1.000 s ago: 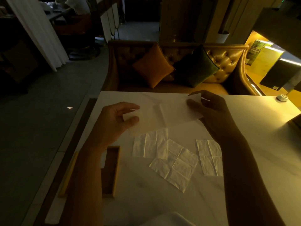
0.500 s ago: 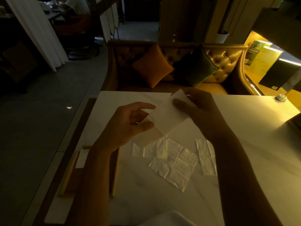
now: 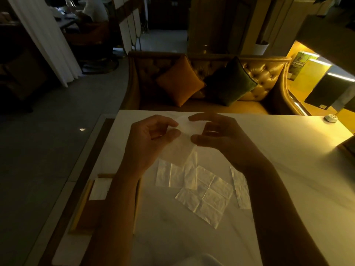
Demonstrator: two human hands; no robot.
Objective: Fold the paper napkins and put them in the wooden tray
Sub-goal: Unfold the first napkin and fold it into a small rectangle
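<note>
Both hands hold one white paper napkin (image 3: 180, 148) in the air above the white table (image 3: 288, 169). My left hand (image 3: 151, 141) pinches its left edge between thumb and fingers. My right hand (image 3: 219, 137) pinches the right side, and the sheet is doubled over between them. Three unfolded napkins lie flat below: one on the left (image 3: 172, 175), one in the middle (image 3: 207, 196), one on the right (image 3: 240, 187) partly under my right forearm. The wooden tray (image 3: 82, 208) sits at the table's left edge, partly hidden by my left forearm, with a folded napkin (image 3: 99, 189) in its far end.
A tufted sofa (image 3: 269, 73) with an orange cushion (image 3: 178, 81) and a dark green cushion (image 3: 230, 83) stands beyond the table's far edge. A small round white object (image 3: 330, 118) sits at the table's far right corner. Dark floor lies to the left.
My hands have come together, bringing the napkin's right half over onto the left half. One second ago the napkin was spread wide between them.
</note>
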